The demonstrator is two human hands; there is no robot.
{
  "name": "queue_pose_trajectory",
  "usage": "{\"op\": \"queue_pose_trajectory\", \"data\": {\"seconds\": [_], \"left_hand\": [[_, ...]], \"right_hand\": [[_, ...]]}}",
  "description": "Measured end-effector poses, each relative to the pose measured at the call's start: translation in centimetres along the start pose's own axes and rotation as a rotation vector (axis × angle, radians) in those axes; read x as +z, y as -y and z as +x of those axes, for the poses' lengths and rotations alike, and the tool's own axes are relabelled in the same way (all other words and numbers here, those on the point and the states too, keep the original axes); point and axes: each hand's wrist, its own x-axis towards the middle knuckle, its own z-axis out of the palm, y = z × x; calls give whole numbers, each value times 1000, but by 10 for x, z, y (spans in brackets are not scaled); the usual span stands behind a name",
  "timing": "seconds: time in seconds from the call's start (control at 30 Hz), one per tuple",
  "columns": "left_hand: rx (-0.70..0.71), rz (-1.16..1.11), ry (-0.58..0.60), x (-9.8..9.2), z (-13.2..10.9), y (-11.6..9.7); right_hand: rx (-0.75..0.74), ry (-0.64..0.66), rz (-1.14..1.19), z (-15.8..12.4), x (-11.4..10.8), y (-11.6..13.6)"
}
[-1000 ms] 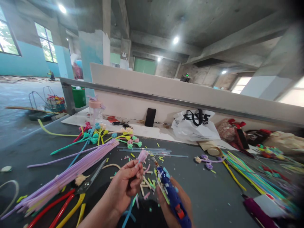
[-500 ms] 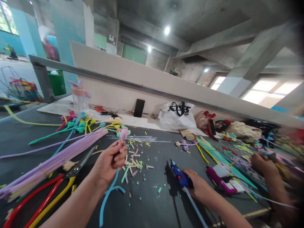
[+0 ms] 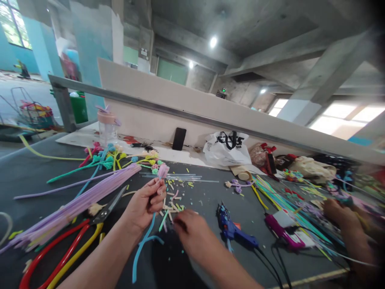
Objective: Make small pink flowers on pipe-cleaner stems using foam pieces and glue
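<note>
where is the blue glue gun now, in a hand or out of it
Out of hand: the blue glue gun lies on the dark table, with the right hand visibly apart from it.

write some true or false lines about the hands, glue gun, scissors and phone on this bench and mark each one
1. The left hand holds a fuzzy pink piece. True.
2. The right hand grips the blue glue gun. False: the glue gun lies on the table, apart from that hand.
3. The black phone stands to the left of the white plastic bag. True.
4. The scissors lie to the right of the glue gun. False: they lie far to its left, beside the bundle of lilac stems.
5. The scissors have red and yellow handles. True.
</note>
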Motion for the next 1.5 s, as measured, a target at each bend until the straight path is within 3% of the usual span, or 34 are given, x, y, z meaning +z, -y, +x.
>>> {"op": "queue_pose_trajectory", "data": {"seconds": [0.07,0.17,0.43,0.57,0.67,0.77,0.83,0.93,1.07,1.23,1.5], "left_hand": [[-3,8,1,-1,1,1],[-5,20,7,-2,2,3],[-66,-29,-13,0,3,9],[-77,-27,-25,0,3,12],[-87,-25,-11,-3,4,14],[-103,-26,8,-4,4,15],[-115,-24,10,-4,4,16],[-140,-2,13,-3,5,19],[-167,28,6,-2,6,23],[-183,81,-28,0,4,24],[-204,112,-41,4,3,24]], "right_hand": [[123,23,-42,13,24,18],[227,33,-97,22,39,22],[257,-26,-57,20,43,5],[193,-179,134,23,45,-6],[196,-274,437,27,39,-9],[275,-202,771,29,22,-5],[319,-182,897,28,5,2],[338,-270,983,25,-23,14],[277,-437,954,27,-43,23],[71,-615,762,39,-38,22],[-9,-666,525,48,-34,19]]}}
